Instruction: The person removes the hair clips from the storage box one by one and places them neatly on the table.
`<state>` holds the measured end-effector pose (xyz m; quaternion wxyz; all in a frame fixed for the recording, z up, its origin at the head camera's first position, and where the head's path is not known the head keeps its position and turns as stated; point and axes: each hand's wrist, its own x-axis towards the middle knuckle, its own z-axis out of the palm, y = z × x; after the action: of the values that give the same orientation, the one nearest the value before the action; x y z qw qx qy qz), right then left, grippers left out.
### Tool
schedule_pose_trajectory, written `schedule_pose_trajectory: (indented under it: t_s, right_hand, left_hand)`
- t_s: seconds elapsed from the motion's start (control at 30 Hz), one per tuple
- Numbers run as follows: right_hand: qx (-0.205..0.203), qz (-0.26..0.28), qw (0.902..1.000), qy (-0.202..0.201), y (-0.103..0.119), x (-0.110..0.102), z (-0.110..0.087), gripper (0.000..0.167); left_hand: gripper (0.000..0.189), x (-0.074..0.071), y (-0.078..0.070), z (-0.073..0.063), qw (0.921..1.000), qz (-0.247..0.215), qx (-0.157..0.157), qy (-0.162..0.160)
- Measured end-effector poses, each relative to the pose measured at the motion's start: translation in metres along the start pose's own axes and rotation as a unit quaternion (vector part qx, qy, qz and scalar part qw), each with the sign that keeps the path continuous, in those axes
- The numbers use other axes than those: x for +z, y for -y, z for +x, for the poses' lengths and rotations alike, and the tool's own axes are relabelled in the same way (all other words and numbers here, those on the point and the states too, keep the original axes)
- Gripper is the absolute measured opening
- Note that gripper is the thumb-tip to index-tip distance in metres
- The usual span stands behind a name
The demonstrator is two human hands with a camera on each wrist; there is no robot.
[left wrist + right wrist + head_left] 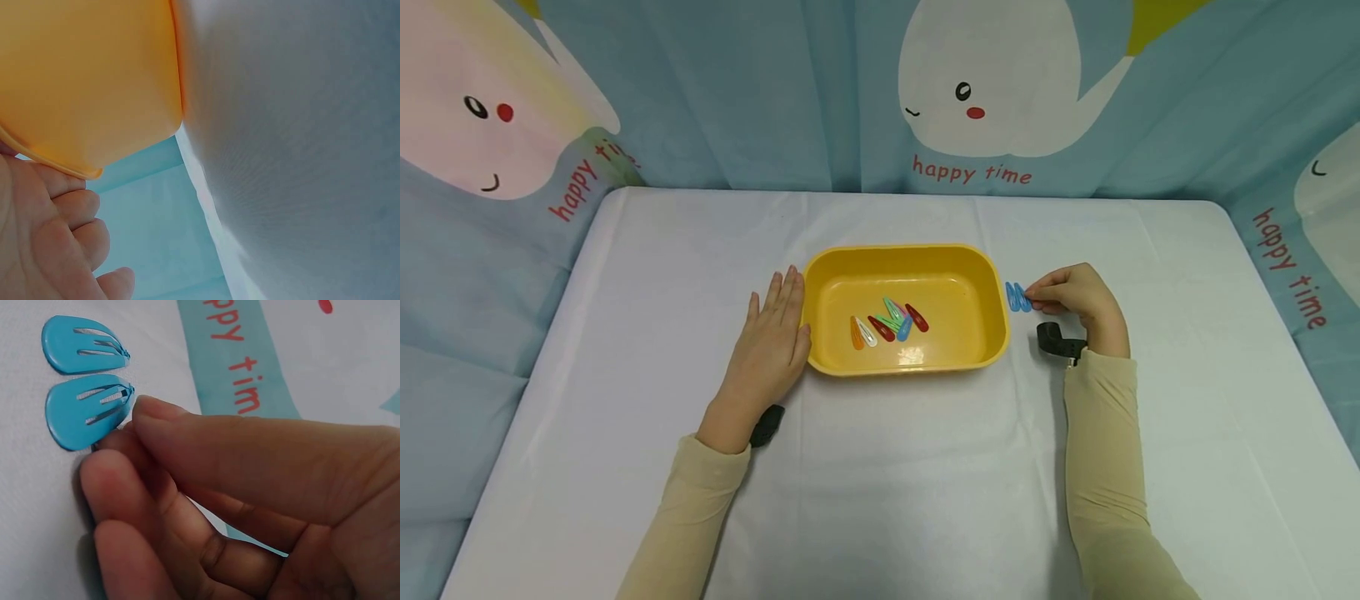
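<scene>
A yellow tray [820, 358] sits mid-table with several snap hair clips inside, among them an orange clip [857, 333], a white clip [867, 333], red clips and a blue clip [905, 327]. My left hand [767, 342] lies with straight fingers along the tray's left side; the left wrist view shows its fingers by the tray rim [69, 169]. Right of the tray, two blue hair clips lie side by side on the cloth. My right hand [250, 481] pinches the narrow end of the nearer blue clip [84, 415], while the other blue clip [78, 347] lies just beyond it, apart from the fingers.
White cloth [910, 483] covers the table. A blue curtain [760, 92] with whale prints hangs behind the far edge and along the sides. Black wrist cameras, such as the right one [1058, 340], sit close to the table surface.
</scene>
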<state>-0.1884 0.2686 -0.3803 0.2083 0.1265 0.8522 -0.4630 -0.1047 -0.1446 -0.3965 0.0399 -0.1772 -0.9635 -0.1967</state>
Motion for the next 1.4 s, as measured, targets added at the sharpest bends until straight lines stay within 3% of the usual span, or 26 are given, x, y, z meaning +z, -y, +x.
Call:
schedule_pose_trajectory:
  t_s: [0.93,1.17,1.4]
  right_hand:
    - [-0.026,0.089,0.9955,0.018,-0.004,-0.010,-0.003,0.021]
    - [-0.035,0.067,0.9971,0.010,0.003,-0.009,-0.008,0.021]
    - [-0.079,0.059,0.9951,0.000,0.016,-0.006,-0.020,0.019]
  left_hand:
    - [0.058,0.002,0.001,0.000,1.0000,0.001,0.002,-0.003]
    - [0.058,0.001,0.001,0.000,1.0000,0.001,0.002,-0.001]
    - [0.058,0.000,0.000,0.000,1.0000,-0.002,0.002,-0.003]
